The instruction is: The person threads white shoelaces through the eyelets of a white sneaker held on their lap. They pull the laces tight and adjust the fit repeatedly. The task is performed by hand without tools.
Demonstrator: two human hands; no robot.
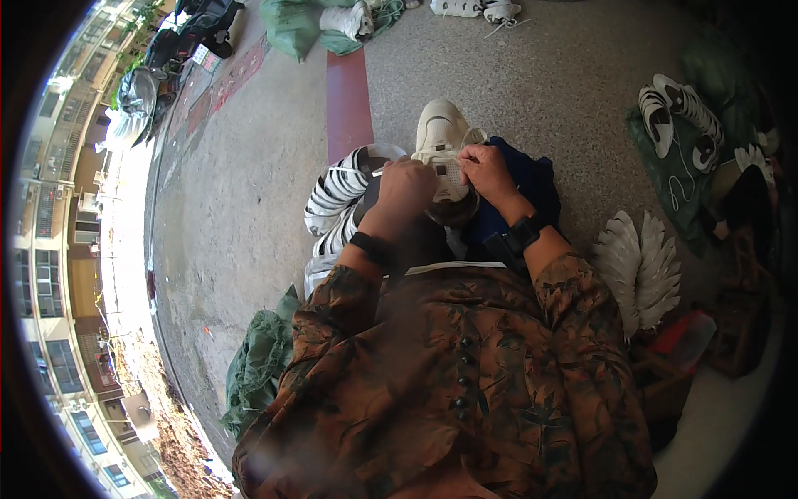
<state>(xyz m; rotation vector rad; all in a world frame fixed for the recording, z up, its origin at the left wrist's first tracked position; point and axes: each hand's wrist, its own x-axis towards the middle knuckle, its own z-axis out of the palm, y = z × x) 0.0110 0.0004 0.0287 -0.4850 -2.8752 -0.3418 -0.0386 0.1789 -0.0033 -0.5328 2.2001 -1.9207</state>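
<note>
A cream sneaker stands in front of me, its toe pointing away and its mesh tongue turned toward me. On its left side, my left hand is closed, fingers curled at the eyelet edge; what they grip is hidden. At the right eyelet edge, my right hand pinches the shoelace between thumb and finger. A loose loop of the cream shoelace shows just beyond that hand. White-and-black striped pieces lie left of my left hand. Dark blue cloth lies under and beside my right wrist.
More laced sneakers lie on a green sack at the right, with white leaf-shaped pieces nearer me. Green sacks and white shoes are at the far side. Green netting lies left of me.
</note>
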